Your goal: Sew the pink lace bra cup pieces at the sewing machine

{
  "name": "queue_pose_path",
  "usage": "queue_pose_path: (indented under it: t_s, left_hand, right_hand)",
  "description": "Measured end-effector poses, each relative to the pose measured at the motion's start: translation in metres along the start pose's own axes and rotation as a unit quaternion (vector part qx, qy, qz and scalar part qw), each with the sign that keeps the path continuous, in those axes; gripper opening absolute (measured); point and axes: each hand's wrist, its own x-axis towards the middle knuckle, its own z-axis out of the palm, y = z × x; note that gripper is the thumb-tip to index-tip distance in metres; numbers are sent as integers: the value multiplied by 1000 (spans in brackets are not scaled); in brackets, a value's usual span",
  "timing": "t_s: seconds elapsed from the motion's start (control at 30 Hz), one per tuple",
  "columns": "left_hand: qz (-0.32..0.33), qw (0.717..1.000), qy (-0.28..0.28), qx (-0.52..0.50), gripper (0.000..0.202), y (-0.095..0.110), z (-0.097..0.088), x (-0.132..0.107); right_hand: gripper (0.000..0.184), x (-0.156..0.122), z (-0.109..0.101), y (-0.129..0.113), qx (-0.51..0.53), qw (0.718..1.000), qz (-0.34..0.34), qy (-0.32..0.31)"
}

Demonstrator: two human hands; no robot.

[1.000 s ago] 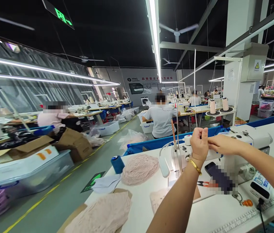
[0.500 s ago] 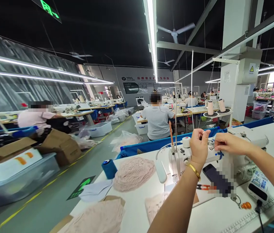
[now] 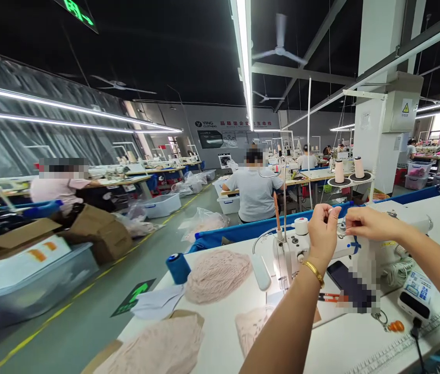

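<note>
My left hand [image 3: 321, 232], with a gold bangle at the wrist, is raised above the white sewing machine [image 3: 313, 248] with thumb and forefinger pinched. My right hand [image 3: 365, 223] is level with it, a short gap to its right, fingers pinched too. What they pinch is too thin to make out; it may be thread. Both hands hover over the machine's top. Pink lace fabric [image 3: 217, 269] lies in a heap left of the machine, next to a blue thread cone [image 3: 177, 267].
On the white table [image 3: 344, 343] lie a phone [image 3: 350, 285], red-handled snips [image 3: 331, 297], keys [image 3: 389, 323] and more pink fabric [image 3: 161, 345]. Other people sit at sewing tables ahead and left. Cardboard boxes [image 3: 99, 234] and plastic bins line the aisle.
The hands, touching at first, drew slightly apart and are now close again, still pinched above the machine. The view shifted slightly left.
</note>
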Motion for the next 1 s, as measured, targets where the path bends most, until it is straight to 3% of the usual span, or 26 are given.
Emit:
queue_pose_path:
  t_s: [0.2, 0.4, 0.5, 0.63, 0.87, 1.0]
  left_hand:
    - [0, 1000, -9, 15, 42, 1, -2, 1]
    - [-2, 999, -37, 30, 40, 0, 1, 0]
    - [-8, 998, -43, 45, 35, -1, 3, 0]
    - [-23, 995, -57, 77, 27, 0, 2, 2]
    - [-43, 986, -91, 132, 22, 2, 6, 1]
    - [-41, 981, -71, 176, 18, 3, 8, 0]
  right_hand:
    - [29, 29, 9, -2, -20, 999, 36, 33]
    - [23, 4, 1, -2, -15, 998, 44, 30]
    - [18, 12, 11, -9, 0, 999, 33, 27]
    - [27, 31, 15, -1, 2, 997, 56, 56]
    - [37, 2, 8, 5, 43, 998, 34, 27]
    - [34, 14, 15, 7, 51, 998, 22, 40]
